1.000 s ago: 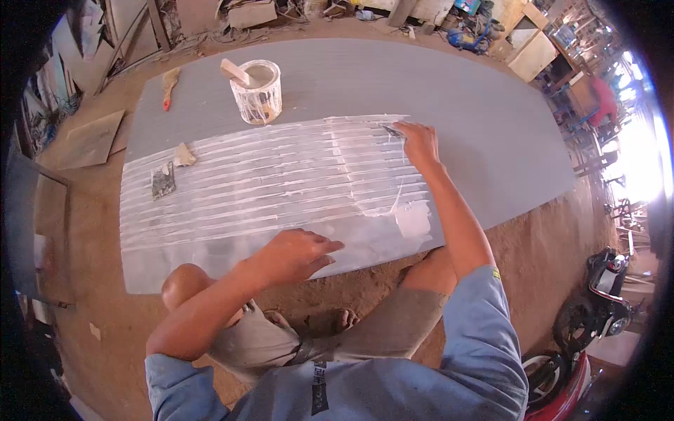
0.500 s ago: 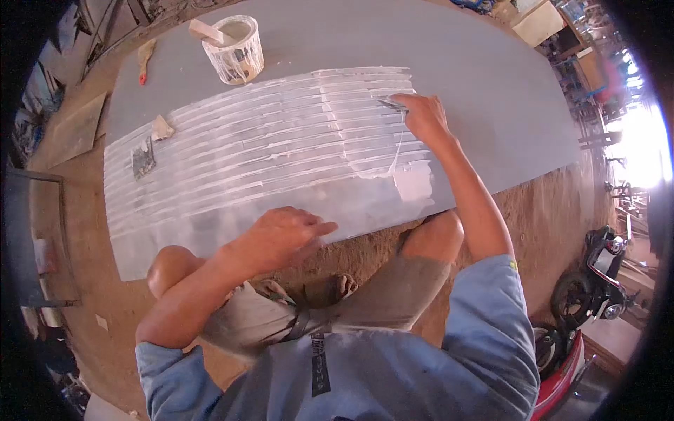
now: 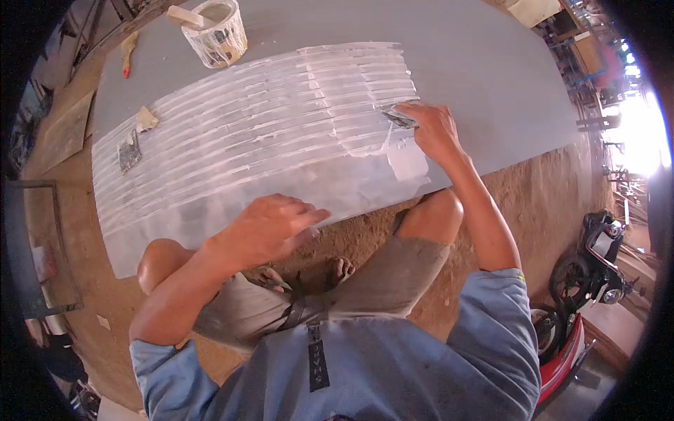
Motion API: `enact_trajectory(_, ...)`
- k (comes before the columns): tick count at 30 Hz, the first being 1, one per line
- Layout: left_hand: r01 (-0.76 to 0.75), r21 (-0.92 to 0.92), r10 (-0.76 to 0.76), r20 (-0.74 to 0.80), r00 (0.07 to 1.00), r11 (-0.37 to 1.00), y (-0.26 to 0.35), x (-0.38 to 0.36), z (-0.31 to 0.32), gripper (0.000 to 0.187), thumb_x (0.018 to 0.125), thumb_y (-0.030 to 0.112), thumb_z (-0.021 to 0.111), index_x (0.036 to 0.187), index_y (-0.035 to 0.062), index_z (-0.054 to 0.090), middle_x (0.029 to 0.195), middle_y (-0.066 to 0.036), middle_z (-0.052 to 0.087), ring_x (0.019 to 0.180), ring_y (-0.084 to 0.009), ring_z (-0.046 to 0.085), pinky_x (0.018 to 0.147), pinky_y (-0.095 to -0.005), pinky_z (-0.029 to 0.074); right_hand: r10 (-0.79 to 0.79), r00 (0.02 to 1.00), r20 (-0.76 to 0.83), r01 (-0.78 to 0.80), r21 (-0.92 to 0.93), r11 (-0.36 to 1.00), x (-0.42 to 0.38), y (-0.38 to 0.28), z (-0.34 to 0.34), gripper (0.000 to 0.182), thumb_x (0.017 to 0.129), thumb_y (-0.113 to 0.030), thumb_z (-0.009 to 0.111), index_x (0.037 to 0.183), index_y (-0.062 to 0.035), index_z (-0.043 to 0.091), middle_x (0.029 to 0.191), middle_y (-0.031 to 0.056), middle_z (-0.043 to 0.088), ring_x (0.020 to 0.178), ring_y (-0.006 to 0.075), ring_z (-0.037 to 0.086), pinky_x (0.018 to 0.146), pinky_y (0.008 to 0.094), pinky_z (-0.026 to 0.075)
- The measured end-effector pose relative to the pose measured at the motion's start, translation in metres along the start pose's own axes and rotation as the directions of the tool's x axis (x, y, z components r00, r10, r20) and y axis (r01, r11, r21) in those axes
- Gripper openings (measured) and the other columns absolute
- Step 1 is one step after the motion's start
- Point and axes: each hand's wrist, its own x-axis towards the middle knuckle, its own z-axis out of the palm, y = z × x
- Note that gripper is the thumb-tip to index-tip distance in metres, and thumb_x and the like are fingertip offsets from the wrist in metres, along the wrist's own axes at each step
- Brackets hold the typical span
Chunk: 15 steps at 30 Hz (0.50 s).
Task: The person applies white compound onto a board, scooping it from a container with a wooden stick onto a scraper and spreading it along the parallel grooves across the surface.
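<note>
My right hand (image 3: 434, 126) grips a dark flat scraper (image 3: 399, 116), its blade against the right end of the white-striped area on a large grey panel (image 3: 484, 77). Below the scraper lies a smooth white patch (image 3: 407, 161). My left hand (image 3: 277, 221) hovers at the panel's near edge above my knee, fingers partly spread and holding nothing. Raised white lines of paste (image 3: 232, 119) run side by side across the panel.
A paste-smeared bucket (image 3: 219, 42) with a wooden handle in it stands at the back left. A brush (image 3: 128, 52), a beige scrap (image 3: 147, 119) and a dark smeared scraper (image 3: 129, 152) lie at left. A motorbike (image 3: 590, 274) is at right.
My right hand and the scraper have moved slightly down the striped area towards me. The view has shifted a little, and my left hand stays near the edge.
</note>
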Motion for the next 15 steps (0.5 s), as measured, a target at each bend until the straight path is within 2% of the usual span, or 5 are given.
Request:
enact_trajectory(3, -0.007, 0.019, 0.006, 0.032, 0.999, 1.0, 0.003, 0.001, -0.002, 0.035, 0.093, 0.022, 0.063, 0.125, 0.0095, 0.064, 0.114, -0.015, 0.071, 0.107, -0.0338, 0.066, 0.095, -0.0452, 0.053, -0.042, 0.999, -0.033, 0.041, -0.036, 0.999, -0.021, -0.001, 0.004, 0.054, 0.078, 0.008, 0.05, 0.121, -0.0155, 0.072, 0.126, 0.0056, 0.07, 0.114, 0.0262, 0.063, 0.097, 0.0432, 0.04)
enact_trajectory(4, -0.034, 0.019, 0.035, -0.018, 0.999, 0.999, 0.004, 0.001, 0.0, 0.035, 0.09, 0.02, 0.065, 0.123, 0.0083, 0.065, 0.111, -0.015, 0.071, 0.104, -0.0326, 0.067, 0.092, -0.0439, 0.053, -0.034, 0.999, -0.028, 0.033, -0.038, 0.999, -0.027, -0.002, 0.002, 0.054, 0.078, 0.008, 0.05, 0.121, -0.0155, 0.072, 0.126, 0.0056, 0.07, 0.114, 0.0262, 0.063, 0.097, 0.0432, 0.04)
enact_trajectory(8, -0.074, -0.026, 0.072, -0.072, 0.995, 0.997, 0.002, -0.001, 0.005, 0.034, 0.089, 0.018, 0.067, 0.122, 0.0084, 0.066, 0.109, -0.013, 0.071, 0.103, -0.0311, 0.066, 0.092, -0.0428, 0.051, 0.036, 0.996, 0.077, -0.033, -0.039, 0.999, -0.051, -0.005, -0.002, 0.065, 0.071, 0.013, 0.049, 0.127, -0.0133, 0.068, 0.135, 0.0056, 0.065, 0.126, 0.0229, 0.057, 0.103, 0.0388, 0.035)
enact_trajectory(11, -0.027, -0.022, 0.027, 0.002, 1.0, 0.999, 0.002, -0.003, 0.004, 0.034, 0.091, 0.02, 0.063, 0.124, 0.0095, 0.065, 0.117, -0.013, 0.07, 0.108, -0.0326, 0.065, 0.096, -0.0432, 0.051, 0.02, 0.997, 0.074, -0.016, -0.046, 0.999, -0.074, -0.005, -0.002, 0.062, 0.072, 0.012, 0.051, 0.126, -0.0141, 0.068, 0.135, 0.0047, 0.065, 0.127, 0.0219, 0.057, 0.104, 0.0402, 0.036)
enact_trajectory(15, -0.039, -0.042, 0.04, 0.018, 0.999, 0.998, 0.005, -0.002, 0.005, 0.033, 0.092, 0.021, 0.063, 0.123, 0.0103, 0.066, 0.114, -0.012, 0.07, 0.107, -0.0321, 0.066, 0.095, -0.0429, 0.051, 0.024, 0.998, 0.053, -0.02, -0.072, 0.997, -0.112, -0.001, 0.003, 0.062, 0.071, 0.011, 0.056, 0.126, -0.0159, 0.068, 0.136, 0.0015, 0.065, 0.13, 0.0195, 0.054, 0.108, 0.0412, 0.035)
